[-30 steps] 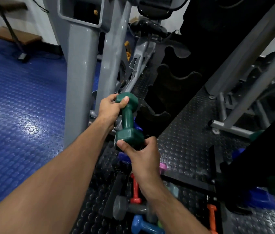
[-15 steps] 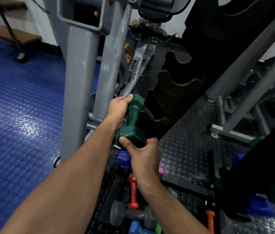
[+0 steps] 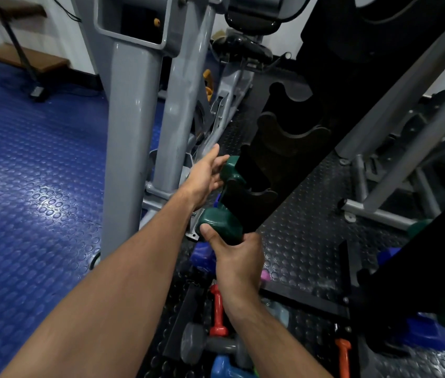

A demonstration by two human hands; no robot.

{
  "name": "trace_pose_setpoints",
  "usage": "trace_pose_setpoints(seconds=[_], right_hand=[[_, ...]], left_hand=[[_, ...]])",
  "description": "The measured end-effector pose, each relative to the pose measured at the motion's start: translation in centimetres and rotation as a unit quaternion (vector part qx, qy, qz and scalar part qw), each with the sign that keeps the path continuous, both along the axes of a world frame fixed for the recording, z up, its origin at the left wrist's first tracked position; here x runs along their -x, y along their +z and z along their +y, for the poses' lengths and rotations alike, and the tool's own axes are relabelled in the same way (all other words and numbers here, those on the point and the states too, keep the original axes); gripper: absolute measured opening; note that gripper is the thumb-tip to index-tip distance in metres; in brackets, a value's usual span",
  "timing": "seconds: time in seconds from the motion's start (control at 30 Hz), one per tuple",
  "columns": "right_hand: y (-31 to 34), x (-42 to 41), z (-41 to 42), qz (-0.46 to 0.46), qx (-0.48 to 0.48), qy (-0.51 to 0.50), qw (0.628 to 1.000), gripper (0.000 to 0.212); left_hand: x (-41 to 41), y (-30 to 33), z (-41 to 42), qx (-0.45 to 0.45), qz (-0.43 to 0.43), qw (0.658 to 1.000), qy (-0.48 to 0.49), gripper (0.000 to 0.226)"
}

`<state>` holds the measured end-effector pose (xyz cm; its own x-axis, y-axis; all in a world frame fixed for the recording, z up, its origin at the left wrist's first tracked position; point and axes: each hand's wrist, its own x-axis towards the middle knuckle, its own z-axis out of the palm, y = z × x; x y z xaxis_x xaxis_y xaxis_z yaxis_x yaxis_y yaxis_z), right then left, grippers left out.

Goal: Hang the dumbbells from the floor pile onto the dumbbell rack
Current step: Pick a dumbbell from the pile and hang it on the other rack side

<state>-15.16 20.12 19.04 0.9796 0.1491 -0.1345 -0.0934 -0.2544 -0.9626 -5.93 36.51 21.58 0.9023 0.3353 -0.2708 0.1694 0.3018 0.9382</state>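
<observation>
floor: blue studded rubber floor (image 3: 33,203) fills the left of my view; black studded matting (image 3: 305,241) lies under the rack and the pile.
right fingers: my right hand (image 3: 236,264) is curled round the near head of the green dumbbell (image 3: 220,223), thumb pressed on its left face, carrying the weight from below.
left fingers: my left hand (image 3: 206,177) is spread, fingers straight and pointing to about 1 o'clock, palm resting against the far green head, steadying rather than gripping.
dumbbell: its handle looks to sit in the lowest cradle of the black dumbbell rack (image 3: 254,197), one head on each side of the prong; i judge it nearly seated.
why held so: i reckon the low grip eases the load down while the flat palm guides the far end.
pile: at 6 o'clock from my right wrist lie a red dumbbell (image 3: 218,313), a grey dumbbell (image 3: 210,346) and a blue dumbbell (image 3: 226,369); an orange one (image 3: 342,356) sits at 5 o'clock.
in the way: grey machine posts (image 3: 131,132) stand close at 10 o'clock of the rack, crowding my left hand; upper cradles are bare.
</observation>
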Motion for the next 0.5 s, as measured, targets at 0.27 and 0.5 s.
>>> trace_pose_setpoints(seconds=[0.27,0.5], right_hand=[[-2.3,-0.5,-0.7,0.108,-0.073,-0.016,0.991,0.091],[-1.9,-0.9,-1.5,0.121,-0.103,0.016,0.987,0.100]], left_hand=[[-0.3,-2.6,0.6,-0.030,0.036,0.997,-0.057,0.083],[0.2,-2.2,-0.9,0.008,0.010,0.999,-0.048,0.088]])
